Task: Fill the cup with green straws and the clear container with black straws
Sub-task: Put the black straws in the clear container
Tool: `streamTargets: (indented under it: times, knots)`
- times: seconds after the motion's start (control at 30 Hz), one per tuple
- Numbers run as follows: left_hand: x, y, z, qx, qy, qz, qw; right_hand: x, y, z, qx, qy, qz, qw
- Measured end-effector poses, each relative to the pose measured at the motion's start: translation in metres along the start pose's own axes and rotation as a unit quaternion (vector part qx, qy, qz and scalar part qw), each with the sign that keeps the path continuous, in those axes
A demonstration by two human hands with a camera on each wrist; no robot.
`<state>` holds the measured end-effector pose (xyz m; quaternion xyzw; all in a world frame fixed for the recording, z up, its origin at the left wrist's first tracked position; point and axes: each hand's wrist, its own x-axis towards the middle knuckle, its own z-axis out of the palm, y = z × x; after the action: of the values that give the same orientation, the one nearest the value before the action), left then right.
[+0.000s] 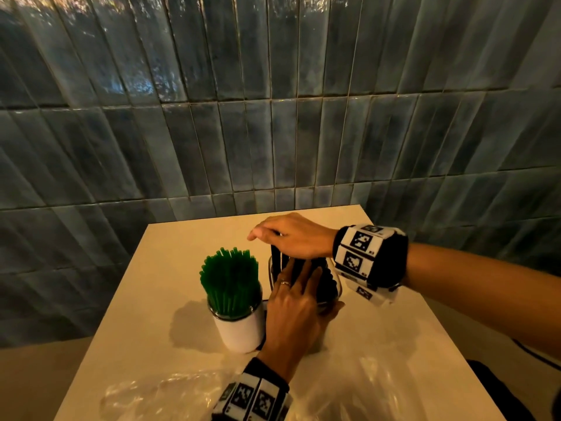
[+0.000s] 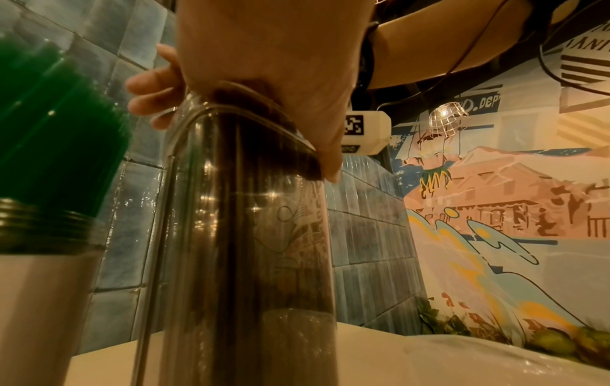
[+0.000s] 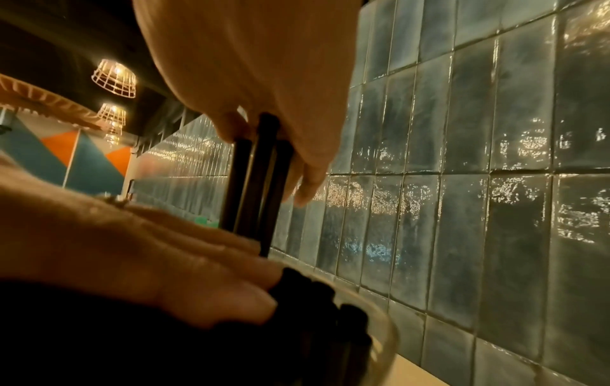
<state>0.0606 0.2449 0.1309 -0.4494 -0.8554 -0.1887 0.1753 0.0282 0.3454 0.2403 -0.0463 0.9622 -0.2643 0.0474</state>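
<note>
On the left stands a white cup (image 1: 239, 329) (image 2: 43, 300) packed with green straws (image 1: 230, 278) (image 2: 56, 130). Right beside it is the clear container (image 1: 270, 268) (image 2: 237, 235), full of black straws (image 2: 231, 261). My left hand (image 1: 299, 287) lies over the container's mouth, its straight fingers (image 3: 198, 274) flat on the straw tops and its thumb along the right wall. From the right, my right hand (image 1: 273, 235) reaches over the far rim and pinches a few black straws (image 3: 254, 182) that stand higher than the others. Most of the container is hidden by both hands in the head view.
The small cream table (image 1: 170, 238) butts against a dark tiled wall (image 1: 273, 132). Crumpled clear plastic bags (image 1: 158, 393) (image 1: 373, 387) lie along the table's near edge. Bare tabletop shows left of the cup and right of the container.
</note>
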Motion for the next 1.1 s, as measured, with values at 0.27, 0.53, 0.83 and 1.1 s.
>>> streamTargets:
  times: [0.27,0.53,0.83,1.1]
  knots:
    - [-0.002,-0.001,0.006,0.012,0.054,0.016,0.998,-0.004,0.013,0.004,0.038,-0.08,0.082,0.993]
    - [-0.002,0.0,0.002,0.012,0.034,0.021,0.999,-0.018,0.023,0.015,0.091,-0.095,0.09,0.987]
    - [-0.017,-0.012,-0.003,-0.059,0.051,0.054,0.996,-0.026,0.03,0.028,-0.135,-0.089,0.041,0.986]
    - [-0.042,-0.022,0.0,-0.127,0.142,-0.047,0.981,-0.051,0.034,0.035,-0.138,-0.074,0.014,0.988]
